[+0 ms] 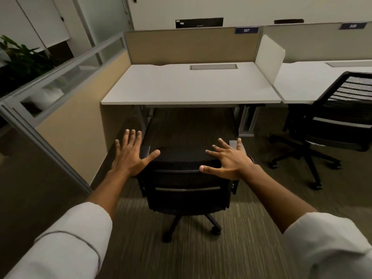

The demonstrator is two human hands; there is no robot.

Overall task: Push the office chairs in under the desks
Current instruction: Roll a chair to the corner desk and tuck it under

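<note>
A black mesh-backed office chair [187, 190] stands on the carpet in front of a white desk [189, 85] marked 307, its seat outside the desk's front edge. My left hand [130, 156] is at the left top corner of the chair's backrest, fingers spread. At the right top corner is my right hand [227, 160], fingers also apart, thumb on the back's top edge. Neither hand grips anything. A second black office chair [330, 121] stands turned at an angle in front of the neighbouring white desk [314, 83] on the right.
A beige partition with a glass top [66, 109] runs along the left of the desk. A white divider panel [269, 59] separates the two desks. Metal desk legs [247, 121] stand to the right under desk 307. A plant [18, 59] sits far left.
</note>
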